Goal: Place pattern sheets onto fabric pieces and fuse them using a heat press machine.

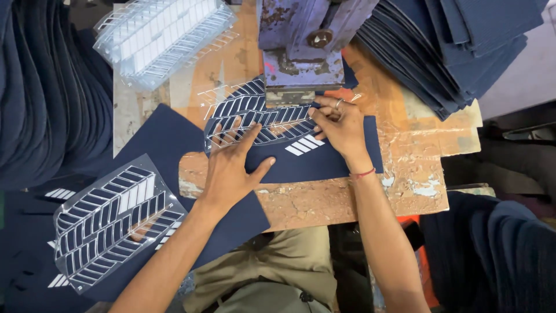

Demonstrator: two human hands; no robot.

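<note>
I saw the left hand (229,174) lying flat, fingers spread apart, pressing the clear striped film (260,119) onto the navy fabric piece (307,162) on the tabletop (405,174), just in front of the purple press (301,43). The right hand (341,124) had its fingers pinched together on the film's right edge (peeling it, I judged, though the view was too small to be sure). Done well, I'd have kept the left palm firm and lifted slowly, low to the cloth.

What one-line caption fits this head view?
Left hand flattens a clear chevron stencil sheet on navy fabric while right hand pinches its edge below a press.
</note>
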